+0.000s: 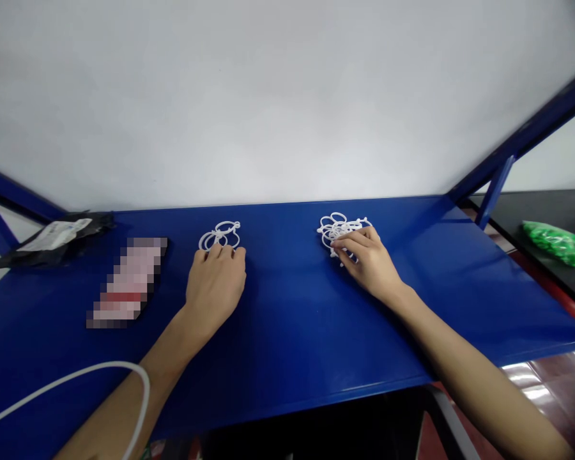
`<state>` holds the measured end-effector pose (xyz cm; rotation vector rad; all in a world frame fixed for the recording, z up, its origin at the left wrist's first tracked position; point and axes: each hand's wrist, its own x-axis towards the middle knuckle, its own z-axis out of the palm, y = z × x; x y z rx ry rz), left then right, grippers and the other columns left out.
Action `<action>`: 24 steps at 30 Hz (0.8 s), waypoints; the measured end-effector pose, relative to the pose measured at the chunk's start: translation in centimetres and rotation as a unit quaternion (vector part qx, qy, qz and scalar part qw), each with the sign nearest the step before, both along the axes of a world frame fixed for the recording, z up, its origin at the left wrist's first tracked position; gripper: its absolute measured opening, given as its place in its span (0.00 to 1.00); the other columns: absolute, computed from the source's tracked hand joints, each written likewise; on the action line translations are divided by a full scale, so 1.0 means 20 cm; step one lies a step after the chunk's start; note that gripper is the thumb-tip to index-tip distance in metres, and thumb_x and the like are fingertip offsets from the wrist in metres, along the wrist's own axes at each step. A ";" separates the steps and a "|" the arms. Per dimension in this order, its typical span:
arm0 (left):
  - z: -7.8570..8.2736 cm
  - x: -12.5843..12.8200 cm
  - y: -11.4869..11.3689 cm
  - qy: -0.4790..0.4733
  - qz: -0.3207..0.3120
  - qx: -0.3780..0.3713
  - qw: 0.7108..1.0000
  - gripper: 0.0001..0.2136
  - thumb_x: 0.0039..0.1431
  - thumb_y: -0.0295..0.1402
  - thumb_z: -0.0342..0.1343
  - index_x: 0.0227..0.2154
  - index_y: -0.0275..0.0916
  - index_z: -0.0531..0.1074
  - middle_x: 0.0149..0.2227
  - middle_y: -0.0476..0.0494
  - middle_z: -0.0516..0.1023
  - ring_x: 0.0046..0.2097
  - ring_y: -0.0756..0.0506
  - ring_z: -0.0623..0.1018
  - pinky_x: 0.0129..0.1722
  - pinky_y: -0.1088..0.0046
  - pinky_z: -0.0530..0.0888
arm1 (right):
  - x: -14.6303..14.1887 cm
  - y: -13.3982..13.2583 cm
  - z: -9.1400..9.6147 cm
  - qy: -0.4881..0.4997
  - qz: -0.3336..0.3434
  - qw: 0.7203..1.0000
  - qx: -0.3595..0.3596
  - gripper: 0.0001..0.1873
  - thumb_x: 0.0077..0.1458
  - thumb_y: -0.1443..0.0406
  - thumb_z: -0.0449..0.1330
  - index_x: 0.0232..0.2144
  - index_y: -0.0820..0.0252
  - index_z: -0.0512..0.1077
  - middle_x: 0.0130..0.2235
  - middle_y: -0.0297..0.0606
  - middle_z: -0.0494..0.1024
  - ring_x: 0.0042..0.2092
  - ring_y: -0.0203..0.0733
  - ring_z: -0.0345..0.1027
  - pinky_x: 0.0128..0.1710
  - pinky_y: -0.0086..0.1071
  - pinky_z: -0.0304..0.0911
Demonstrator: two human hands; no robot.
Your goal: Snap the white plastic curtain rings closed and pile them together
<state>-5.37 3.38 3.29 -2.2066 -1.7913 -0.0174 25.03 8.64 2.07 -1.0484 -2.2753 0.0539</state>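
Two clusters of white plastic rings lay on the blue table, well apart from each other, one in front of each hand. That spacing probably kept the loops from catching on one another and gave each hand a cluster within easy reach. The left hand [216, 281] lay palm down at the near edge of the small cluster [220, 234], its fingers curled under; the fingertips were hidden, so whether they gripped a ring could not be told. The right hand [372, 260] came over the larger cluster [336, 227] from its near right side, thumb and fingers drawn close together among the loops, perhaps to single out a thin piece; whether anything was pinched there could not be told either. The two hands were apart.

The rings were thin, smooth and round, with small knobs on some of them. The small cluster was loose and open, blue showing through its loops, while the larger one overlapped into a dense tangle, its outer loops fanning out like petals.

A black bag [52, 239] and a blurred-out flat object [128, 281] sat to the left on the table [287, 306], likely put aside to leave the hands room. A white cable [110, 365] curved across the left forearm.
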 end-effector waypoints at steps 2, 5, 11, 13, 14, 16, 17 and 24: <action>0.01 0.00 0.01 -0.004 0.002 -0.016 1.000 0.12 0.63 0.28 0.48 0.40 0.34 0.76 0.39 0.30 0.79 0.44 0.31 0.76 0.41 0.55 0.68 | -0.01 -0.02 0.01 0.005 0.001 1.000 0.000 0.10 0.65 0.68 0.57 0.43 0.53 0.78 0.43 0.39 0.82 0.43 0.49 0.66 0.47 0.48 0.66; 0.01 -0.01 0.02 -0.010 0.011 -0.034 0.999 0.11 0.63 0.27 0.48 0.38 0.34 0.77 0.38 0.31 0.80 0.44 0.31 0.76 0.41 0.55 0.68 | -0.02 -0.05 0.02 0.010 0.010 1.000 -0.001 0.10 0.65 0.68 0.57 0.43 0.54 0.78 0.43 0.39 0.81 0.43 0.50 0.65 0.45 0.47 0.67; 0.03 0.01 0.04 -0.023 0.015 -0.030 0.999 0.11 0.64 0.31 0.48 0.37 0.36 0.77 0.38 0.35 0.81 0.44 0.33 0.76 0.41 0.55 0.69 | -0.08 -0.12 0.03 0.003 0.047 0.999 -0.027 0.10 0.67 0.66 0.56 0.43 0.56 0.78 0.41 0.40 0.81 0.42 0.48 0.66 0.46 0.45 0.67; 0.04 0.01 0.03 -0.029 0.015 -0.033 0.999 0.11 0.65 0.31 0.49 0.38 0.37 0.77 0.38 0.36 0.81 0.45 0.34 0.76 0.43 0.55 0.69 | -0.11 -0.14 0.03 -0.002 0.074 0.996 -0.040 0.10 0.68 0.66 0.55 0.43 0.58 0.78 0.41 0.40 0.81 0.42 0.46 0.67 0.47 0.45 0.66; 0.04 0.02 0.03 -0.033 0.013 -0.032 0.999 0.11 0.65 0.31 0.49 0.38 0.37 0.77 0.39 0.36 0.81 0.45 0.34 0.75 0.43 0.55 0.69 | -0.12 -0.15 0.02 -0.005 0.087 0.995 -0.047 0.10 0.68 0.66 0.55 0.43 0.59 0.78 0.40 0.40 0.81 0.42 0.46 0.67 0.47 0.44 0.66; 0.03 0.02 0.03 -0.042 0.007 -0.030 0.999 0.11 0.66 0.32 0.48 0.38 0.38 0.77 0.38 0.37 0.80 0.45 0.34 0.75 0.43 0.55 0.69 | -0.14 -0.16 0.01 -0.012 0.107 0.992 -0.062 0.11 0.68 0.66 0.55 0.43 0.61 0.78 0.39 0.41 0.81 0.41 0.46 0.66 0.46 0.42 0.66; 0.03 0.02 0.03 -0.048 0.002 -0.030 0.998 0.11 0.67 0.32 0.48 0.37 0.38 0.77 0.38 0.38 0.80 0.45 0.34 0.75 0.43 0.55 0.69 | -0.14 -0.17 0.01 -0.016 0.116 0.991 -0.069 0.11 0.68 0.66 0.55 0.43 0.62 0.78 0.39 0.41 0.81 0.41 0.46 0.66 0.46 0.42 0.67; 0.04 0.05 0.03 -0.258 -0.075 -0.018 0.963 0.07 0.66 0.31 0.52 0.35 0.39 0.74 0.37 0.44 0.78 0.42 0.41 0.75 0.47 0.59 0.70 | -0.16 -0.19 0.01 -0.024 0.147 0.984 -0.102 0.11 0.68 0.66 0.55 0.43 0.61 0.77 0.39 0.41 0.80 0.41 0.45 0.66 0.45 0.41 0.67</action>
